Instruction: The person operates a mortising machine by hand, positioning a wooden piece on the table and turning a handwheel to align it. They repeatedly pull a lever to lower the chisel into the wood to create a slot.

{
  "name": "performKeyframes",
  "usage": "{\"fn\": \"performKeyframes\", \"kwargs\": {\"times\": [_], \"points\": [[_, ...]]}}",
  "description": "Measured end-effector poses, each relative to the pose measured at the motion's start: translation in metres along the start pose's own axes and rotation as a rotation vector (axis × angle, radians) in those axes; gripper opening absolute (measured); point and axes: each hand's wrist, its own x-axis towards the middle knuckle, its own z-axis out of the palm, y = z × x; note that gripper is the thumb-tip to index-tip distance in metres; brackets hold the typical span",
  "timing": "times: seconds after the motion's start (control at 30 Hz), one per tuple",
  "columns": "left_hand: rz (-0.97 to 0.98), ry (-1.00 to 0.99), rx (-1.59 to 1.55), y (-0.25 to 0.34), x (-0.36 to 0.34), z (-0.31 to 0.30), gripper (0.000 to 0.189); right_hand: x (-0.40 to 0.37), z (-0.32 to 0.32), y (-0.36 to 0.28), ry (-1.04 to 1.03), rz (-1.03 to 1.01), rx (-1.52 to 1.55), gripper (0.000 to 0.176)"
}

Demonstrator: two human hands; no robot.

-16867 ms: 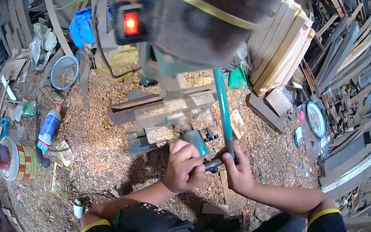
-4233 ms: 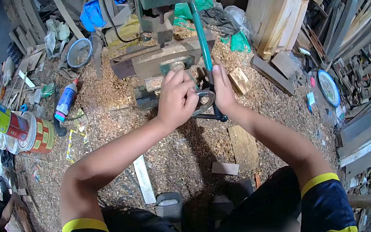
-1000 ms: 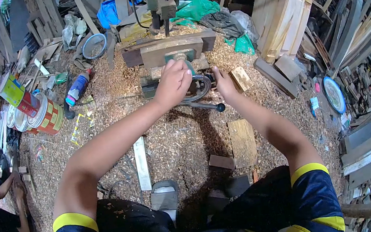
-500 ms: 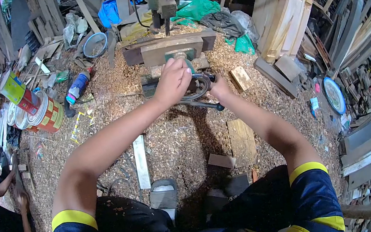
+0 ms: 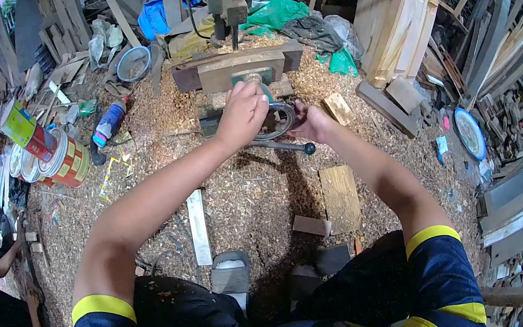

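Gripping the handwheel (image 5: 281,122) from both sides: left hand (image 5: 242,117) arches over its top w/ fingers curled down tight on the rim, prob. to steady it; right hand (image 5: 314,123) closes thumb & fingers on the rim's right edge; wheel sits low on the green machine (image 5: 231,2), just below the wooden table (image 5: 237,69), so both arms stretch fwd; crank handle (image 5: 286,148) juts out beneath the hands, untouched; sawdust floor (image 5: 246,199) all round; paint cans (image 5: 55,160) well apart at left
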Motion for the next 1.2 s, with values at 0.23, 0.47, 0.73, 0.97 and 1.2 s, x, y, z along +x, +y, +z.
{"fn": "performKeyframes", "kwargs": {"times": [0.23,0.47,0.73,0.97,1.2], "points": [[0.0,-0.005,0.022,-0.003,0.0,0.002,0.034,0.009,-0.012,0.004,-0.155,0.011,0.142,0.041],[0.003,0.002,0.003,-0.001,0.0,0.001,0.034,-0.018,0.027,0.013,0.327,-0.331,-0.346,0.052],[-0.007,-0.003,0.019,-0.003,-0.002,0.002,0.034,-0.004,0.014,0.024,0.163,-0.355,-0.042,0.047],[-0.009,-0.008,0.0,-0.002,-0.002,0.0,0.032,0.002,0.015,0.022,0.274,-0.393,-0.265,0.048],[-0.014,-0.008,0.018,-0.004,-0.002,0.001,0.032,0.001,0.012,0.026,-0.084,-0.119,0.373,0.041]]}}
